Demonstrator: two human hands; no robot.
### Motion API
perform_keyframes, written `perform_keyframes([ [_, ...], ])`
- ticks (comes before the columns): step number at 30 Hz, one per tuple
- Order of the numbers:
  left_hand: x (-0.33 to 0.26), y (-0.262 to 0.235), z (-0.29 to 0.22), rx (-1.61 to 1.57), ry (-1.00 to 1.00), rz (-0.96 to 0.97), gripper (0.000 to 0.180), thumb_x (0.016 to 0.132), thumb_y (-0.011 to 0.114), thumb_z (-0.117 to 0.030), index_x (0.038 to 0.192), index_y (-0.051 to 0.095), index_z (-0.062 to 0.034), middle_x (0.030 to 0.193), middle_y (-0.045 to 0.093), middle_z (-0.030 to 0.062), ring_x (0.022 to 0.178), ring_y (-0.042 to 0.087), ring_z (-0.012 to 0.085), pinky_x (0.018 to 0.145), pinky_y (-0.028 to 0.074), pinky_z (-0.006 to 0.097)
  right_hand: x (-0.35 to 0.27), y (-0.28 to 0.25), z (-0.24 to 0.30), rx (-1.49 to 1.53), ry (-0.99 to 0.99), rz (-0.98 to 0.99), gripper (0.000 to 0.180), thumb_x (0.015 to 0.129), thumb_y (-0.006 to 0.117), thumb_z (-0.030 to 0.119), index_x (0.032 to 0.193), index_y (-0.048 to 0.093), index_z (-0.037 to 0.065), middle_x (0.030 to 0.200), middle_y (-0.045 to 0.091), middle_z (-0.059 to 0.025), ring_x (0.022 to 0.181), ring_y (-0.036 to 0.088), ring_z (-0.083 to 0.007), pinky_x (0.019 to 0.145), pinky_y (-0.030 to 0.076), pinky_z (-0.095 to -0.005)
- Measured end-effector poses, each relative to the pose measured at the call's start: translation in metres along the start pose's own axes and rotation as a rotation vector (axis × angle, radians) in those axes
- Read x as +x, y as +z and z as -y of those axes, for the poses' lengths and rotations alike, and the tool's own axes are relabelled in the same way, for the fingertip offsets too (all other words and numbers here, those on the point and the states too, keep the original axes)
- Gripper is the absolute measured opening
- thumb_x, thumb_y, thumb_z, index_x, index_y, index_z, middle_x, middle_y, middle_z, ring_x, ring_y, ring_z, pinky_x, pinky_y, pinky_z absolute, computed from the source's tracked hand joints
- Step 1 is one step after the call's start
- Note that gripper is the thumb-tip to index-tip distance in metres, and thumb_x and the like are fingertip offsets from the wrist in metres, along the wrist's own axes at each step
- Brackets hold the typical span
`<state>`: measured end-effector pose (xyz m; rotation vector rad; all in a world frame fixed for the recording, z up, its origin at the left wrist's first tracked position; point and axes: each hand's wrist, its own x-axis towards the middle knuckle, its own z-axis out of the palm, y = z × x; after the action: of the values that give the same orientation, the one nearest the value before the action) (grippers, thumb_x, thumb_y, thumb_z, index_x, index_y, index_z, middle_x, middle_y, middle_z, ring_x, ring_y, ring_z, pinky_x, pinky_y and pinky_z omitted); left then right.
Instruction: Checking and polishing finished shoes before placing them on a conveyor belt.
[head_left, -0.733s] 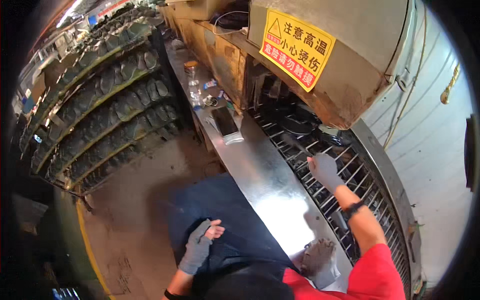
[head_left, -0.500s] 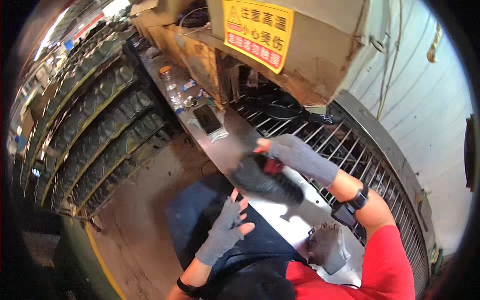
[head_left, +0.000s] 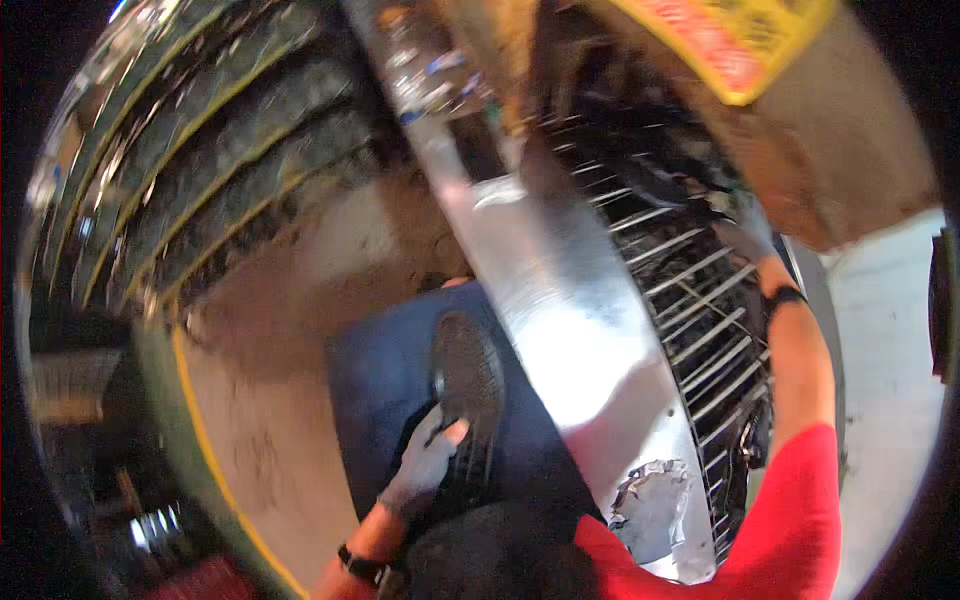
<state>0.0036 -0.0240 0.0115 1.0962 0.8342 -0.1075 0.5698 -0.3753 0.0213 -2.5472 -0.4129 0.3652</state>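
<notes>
A dark shoe sole (head_left: 466, 368) with a patterned surface stands lengthwise over my lap. My left hand (head_left: 425, 468), in a grey glove with bare fingertips, is closed on its edge, thumb lying across the sole. Far to the right, my right hand (head_left: 748, 232), gloved too, is stretched out over the metal bar rack (head_left: 690, 300). Beside it lies a dark, glossy piece (head_left: 665, 185) at the far end of the rack. Motion blur hides the right fingers, and whether they touch that piece does not show.
A shiny metal ledge (head_left: 560, 300) runs between my lap and the rack. On it are a dark flat object (head_left: 475, 145) and a crumpled silvery container (head_left: 650, 505). A yellow warning sign (head_left: 745, 45) hangs on the housing above the rack. Shelves (head_left: 230, 150) of dark footwear parts stand left.
The dark sole has passed from my right hand to my left and now lies over my lap. My right hand has moved away to the far rack. The view has shifted.
</notes>
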Motion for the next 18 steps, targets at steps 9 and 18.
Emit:
perform_keyframes([
  [9, 0.004, 0.003, -0.01, 0.031, -0.007, 0.045, 0.039, 0.106, 0.061, -0.019, 0.142, 0.059, -0.004, 0.125, 0.068, 0.0028, 0.115, 0.06, 0.0131, 0.103, 0.048, 0.031, -0.02, 0.008, -0.012, -0.77, -0.323, -0.303, 0.089, 0.07, 0.092, 0.024, 0.149, 0.051, 0.014, 0.146, 0.055, -0.0204, 0.136, 0.051, -0.0419, 0.11, 0.047, -0.0488],
  [18, 0.039, 0.0, -0.091, 0.743, 0.773, -0.431, 0.041, 0.091, 0.079, -0.014, 0.129, 0.065, -0.0063, 0.125, 0.062, 0.0165, 0.117, 0.065, 0.0324, 0.098, 0.054, 0.039, -0.129, 0.017, 0.092, -0.403, -0.042, 0.275, 0.082, 0.067, 0.092, 0.041, 0.134, 0.063, 0.004, 0.112, 0.076, -0.0242, 0.107, 0.074, -0.0387, 0.092, 0.058, -0.0457],
])
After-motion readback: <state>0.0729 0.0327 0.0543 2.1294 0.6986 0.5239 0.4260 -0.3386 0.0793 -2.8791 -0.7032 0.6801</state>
